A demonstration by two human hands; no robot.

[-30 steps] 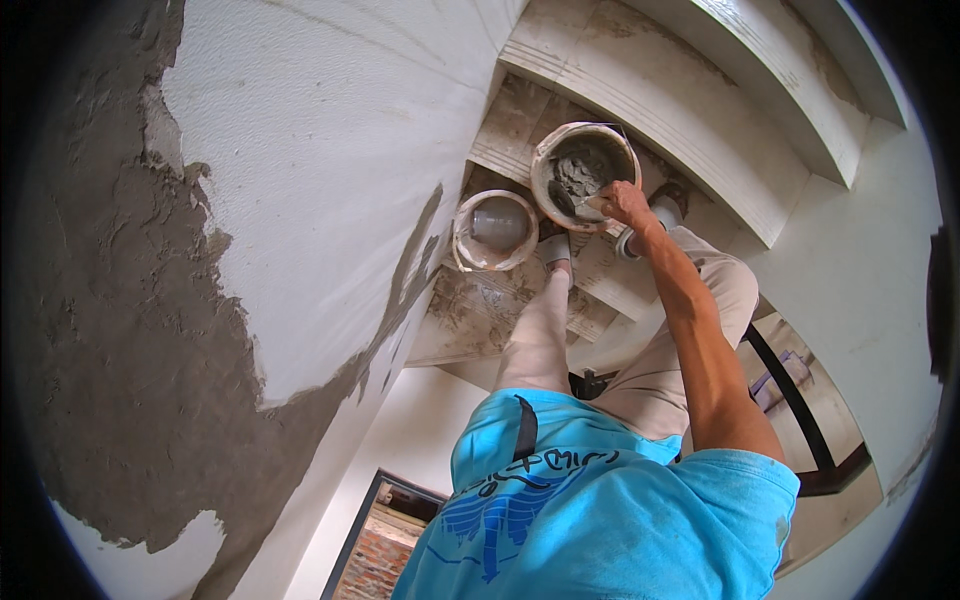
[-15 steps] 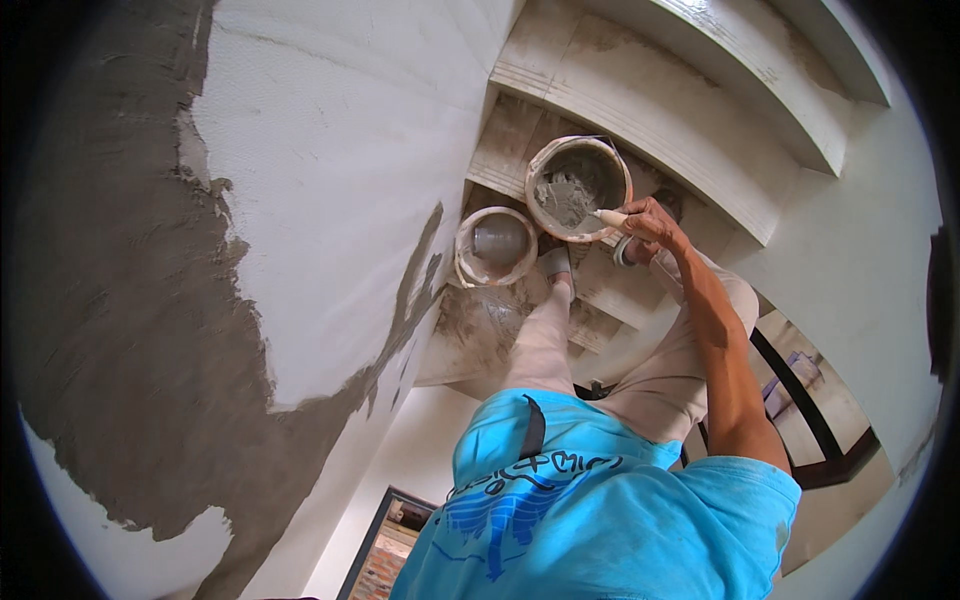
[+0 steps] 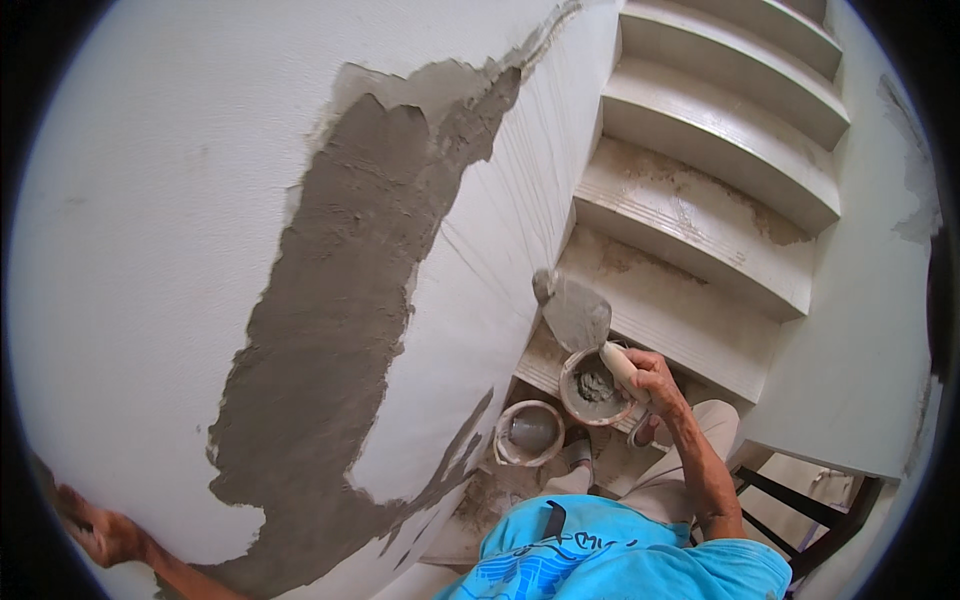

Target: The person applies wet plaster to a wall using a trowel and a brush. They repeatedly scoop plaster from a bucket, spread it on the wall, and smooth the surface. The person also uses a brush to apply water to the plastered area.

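The right hand [image 3: 652, 382] grips the pale handle [image 3: 626, 371] of a flat, grey metal trowel [image 3: 582, 314], its blade near a round, pale-rimmed bucket [image 3: 590, 419] of grey mortar [image 3: 594, 386]; whether the left hand [image 3: 107, 536] holds anything cannot be told.

Wall [image 3: 150, 220] Standing Left, Stairs [image 3: 690, 272] Rising Ahead

On the stairs, the left bucket [image 3: 501, 436] is sitting near the wall; the right bucket [image 3: 567, 403] is standing just beside it, slightly farther ahead, with mortar [image 3: 593, 388] lying inside. The right hand [image 3: 655, 385] is holding a trowel [image 3: 580, 314] over its rim (the blade is showing beyond). A plaster patch [image 3: 335, 310] is covering part of the wall; the left hand [image 3: 105, 535] is appearing far left.
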